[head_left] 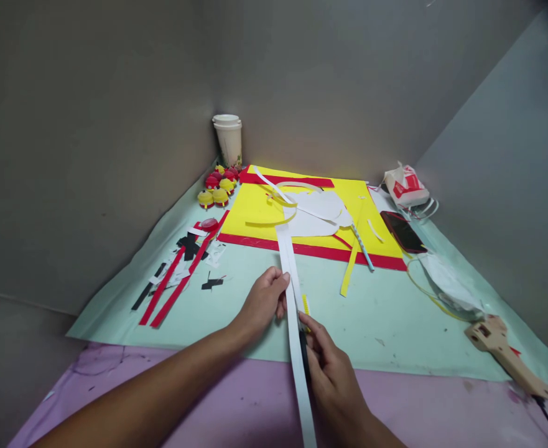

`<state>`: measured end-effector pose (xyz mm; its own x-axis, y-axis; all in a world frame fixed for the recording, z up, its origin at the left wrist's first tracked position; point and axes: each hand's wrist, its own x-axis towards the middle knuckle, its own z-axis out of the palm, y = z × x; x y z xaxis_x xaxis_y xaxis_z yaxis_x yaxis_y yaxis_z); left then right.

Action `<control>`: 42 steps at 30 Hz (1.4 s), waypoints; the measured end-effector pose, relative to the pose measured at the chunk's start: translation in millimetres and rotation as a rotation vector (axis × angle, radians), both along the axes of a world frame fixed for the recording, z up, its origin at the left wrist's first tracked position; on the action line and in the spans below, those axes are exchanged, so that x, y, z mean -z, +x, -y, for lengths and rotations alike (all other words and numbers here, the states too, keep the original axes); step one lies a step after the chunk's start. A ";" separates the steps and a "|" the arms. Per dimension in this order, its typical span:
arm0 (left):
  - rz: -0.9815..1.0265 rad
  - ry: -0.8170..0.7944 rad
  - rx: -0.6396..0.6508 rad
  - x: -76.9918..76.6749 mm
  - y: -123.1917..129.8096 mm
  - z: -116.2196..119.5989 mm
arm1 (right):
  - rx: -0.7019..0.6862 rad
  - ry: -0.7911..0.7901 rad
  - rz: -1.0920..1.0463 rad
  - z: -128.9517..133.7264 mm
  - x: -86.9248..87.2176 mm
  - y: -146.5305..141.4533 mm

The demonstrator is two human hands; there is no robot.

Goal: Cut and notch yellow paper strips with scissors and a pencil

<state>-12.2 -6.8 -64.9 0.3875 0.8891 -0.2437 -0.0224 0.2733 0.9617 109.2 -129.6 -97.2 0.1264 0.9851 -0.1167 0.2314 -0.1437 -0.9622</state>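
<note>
A long white strip (297, 354) runs from the yellow and red sheets down past the near edge of the view. My left hand (265, 302) pinches its left side between thumb and fingers. On the strip's right side, my right hand (330, 367) is closed around a dark-handled tool (305, 354), mostly hidden by the fingers and the strip. A small yellow piece (306, 306) shows just above that hand. Beyond the hands, a white cut shape (318, 213) and curled yellow and white strips lie on the yellow sheet (385, 242).
Red strips (164, 289) and black scraps (192, 246) lie at left. Several red and yellow round pieces (220, 197) stand near a white cup (229, 142). At right are a phone (403, 231), a face mask (451, 286), a crumpled packet (407, 185) and a glue gun (511, 358).
</note>
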 end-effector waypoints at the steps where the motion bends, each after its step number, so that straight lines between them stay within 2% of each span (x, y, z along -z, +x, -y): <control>1: 0.001 0.004 -0.001 0.4 -0.3 -0.8 | -0.001 -0.004 -0.013 0.1 -1.0 -0.7; 7: 0.005 0.013 0.001 -0.9 0.3 0.1 | 0.013 -0.037 -0.078 -1.6 -4.4 -2.1; 28: 0.010 -0.001 0.007 -1.0 0.8 0.2 | 0.007 0.034 0.026 -3.7 -2.9 -1.6; 35: 0.041 0.025 -0.024 4.1 0.4 -6.3 | -0.020 -0.024 0.028 -2.4 -4.7 -0.4; 42: 0.039 0.025 -0.012 0.7 1.3 -2.8 | 0.018 -0.034 0.005 -5.7 -11.0 -2.5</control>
